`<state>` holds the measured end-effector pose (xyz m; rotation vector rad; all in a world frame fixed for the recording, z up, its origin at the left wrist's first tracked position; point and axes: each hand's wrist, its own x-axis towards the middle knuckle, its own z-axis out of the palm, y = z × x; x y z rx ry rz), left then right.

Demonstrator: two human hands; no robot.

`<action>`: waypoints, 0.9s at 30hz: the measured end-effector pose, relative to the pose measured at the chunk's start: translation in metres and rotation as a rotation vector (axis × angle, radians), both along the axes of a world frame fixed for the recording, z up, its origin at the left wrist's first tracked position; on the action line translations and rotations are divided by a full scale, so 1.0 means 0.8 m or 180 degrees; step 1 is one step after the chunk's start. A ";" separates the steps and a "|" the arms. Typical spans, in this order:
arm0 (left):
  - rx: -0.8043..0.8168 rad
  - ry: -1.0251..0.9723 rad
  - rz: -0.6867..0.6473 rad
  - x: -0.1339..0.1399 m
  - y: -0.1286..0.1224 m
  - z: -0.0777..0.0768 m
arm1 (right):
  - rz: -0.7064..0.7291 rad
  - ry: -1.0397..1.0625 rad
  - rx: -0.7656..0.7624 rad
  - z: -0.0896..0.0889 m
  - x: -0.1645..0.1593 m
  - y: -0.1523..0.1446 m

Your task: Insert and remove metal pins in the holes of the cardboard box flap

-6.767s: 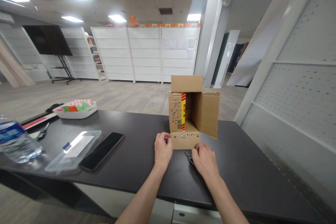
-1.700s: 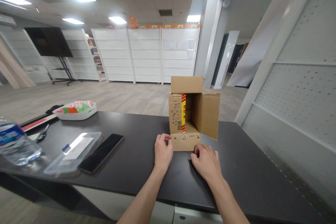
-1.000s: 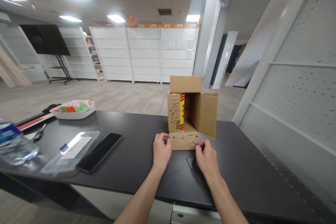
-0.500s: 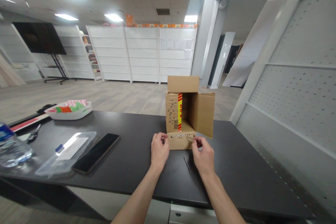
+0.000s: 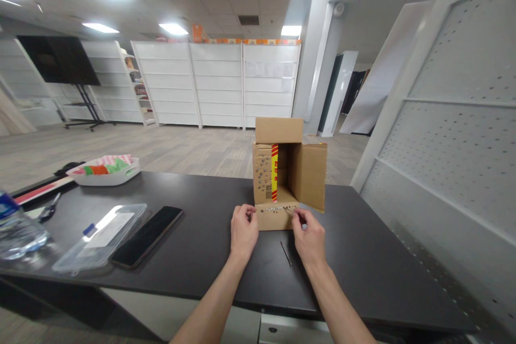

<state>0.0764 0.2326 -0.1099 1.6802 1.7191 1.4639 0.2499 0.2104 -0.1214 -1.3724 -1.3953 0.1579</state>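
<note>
The cardboard box [image 5: 290, 169] stands on the dark tabletop [image 5: 193, 215], its open side facing the person; the inside is in shadow, so its depth is difficult to see. Its lower flap [image 5: 276, 222] comes down toward the person and carries a row of small round dots [image 5: 274, 208], too small for me to say if they are holes or studs.

The right hand [image 5: 309, 231] is at the right part of this flap, with thumb and finger pinched narrowly on a thin tool [image 5: 288, 210]. Its tip is near the row, but I cannot tell if it touches; the rear part is hidden by the hand.

The left hand [image 5: 244, 231] is curled at the flap's left edge. Its fingertips are partly covered, and I cannot tell whether they grip something.

A thin dark rod [image 5: 286, 253] lies on the tabletop between the forearms. Farther left are a phone [image 5: 147, 236], a transparent case [image 5: 76, 258] blurred by glare, and a bottle [image 5: 18, 234] cut by the picture's edge.
</note>
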 end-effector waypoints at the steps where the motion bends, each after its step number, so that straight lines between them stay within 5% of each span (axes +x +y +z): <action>1: -0.0009 0.0006 0.0001 0.000 0.000 0.000 | 0.0013 -0.0021 0.0022 0.000 0.000 0.000; 27: -0.0080 0.0030 0.0040 0.000 0.003 -0.004 | 0.0248 -0.0302 0.0747 0.004 -0.011 0.015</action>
